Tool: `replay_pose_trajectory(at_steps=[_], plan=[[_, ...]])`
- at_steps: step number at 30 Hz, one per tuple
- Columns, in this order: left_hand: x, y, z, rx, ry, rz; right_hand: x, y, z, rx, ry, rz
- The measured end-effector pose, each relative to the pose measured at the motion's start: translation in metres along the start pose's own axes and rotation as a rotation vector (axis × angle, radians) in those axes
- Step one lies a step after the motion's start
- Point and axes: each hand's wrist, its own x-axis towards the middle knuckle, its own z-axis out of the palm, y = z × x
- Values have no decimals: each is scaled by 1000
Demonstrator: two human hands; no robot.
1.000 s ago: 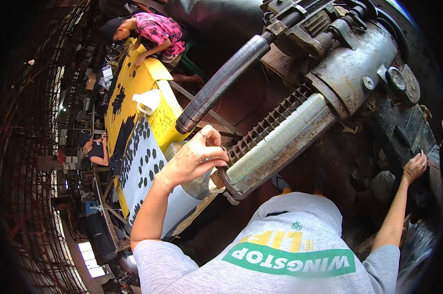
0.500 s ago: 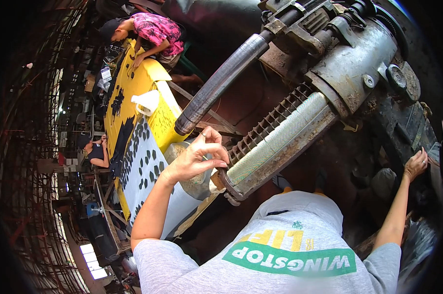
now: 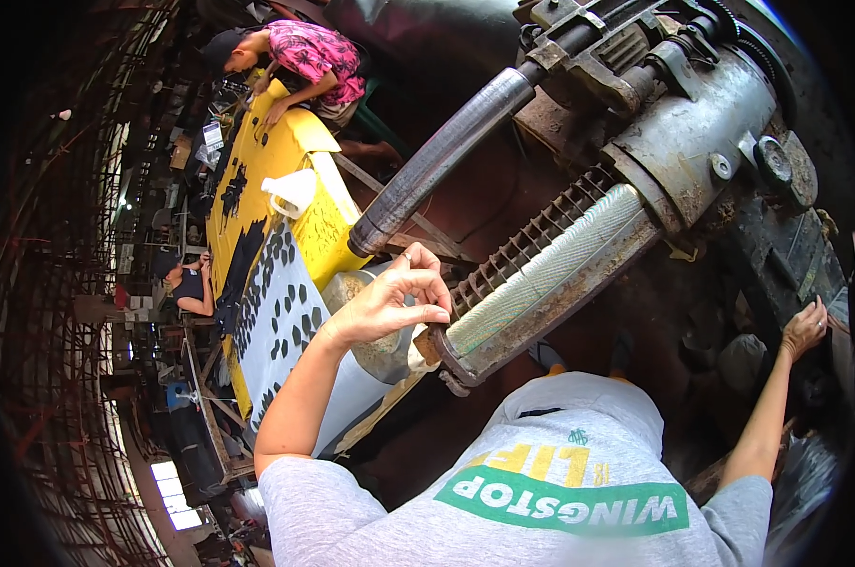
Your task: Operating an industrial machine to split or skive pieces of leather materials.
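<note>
Workshop: grimy, rusty machine (image 3: 673, 161) with ribbed roller (image 3: 541, 274).

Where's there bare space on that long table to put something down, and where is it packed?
The grey sheet's lower corner, beside the left hand's forearm, is bare. The yellow sheet shows a bare strip beside the white cup. Dark cut pieces crowd the grey sheet's upper part and the table's far side. The right hand rests on the cluttered machine.

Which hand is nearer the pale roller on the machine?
Left. The left hand hovers at the lower end of the pale roller, fingers pinched; the right hand rests far off on the machine's dark side.
</note>
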Motion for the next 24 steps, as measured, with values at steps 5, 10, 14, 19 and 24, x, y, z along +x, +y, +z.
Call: replay_pose_trajectory(at_steps=[5,10,14,19,24], plan=[[3,-5,-1,18,-30,68,1,1,-1,-5,-14,10],[2,-7,1,24,-16,102,0,1,-3,-38,-14,0],[0,-14,4,-71,3,91,0,3,1,-26,-29,3],[1,-16,4,-101,-2,62,-2,8,5,-39,-35,31],[-3,-2,8,112,93,73,-3,10,8,-43,-28,20]])
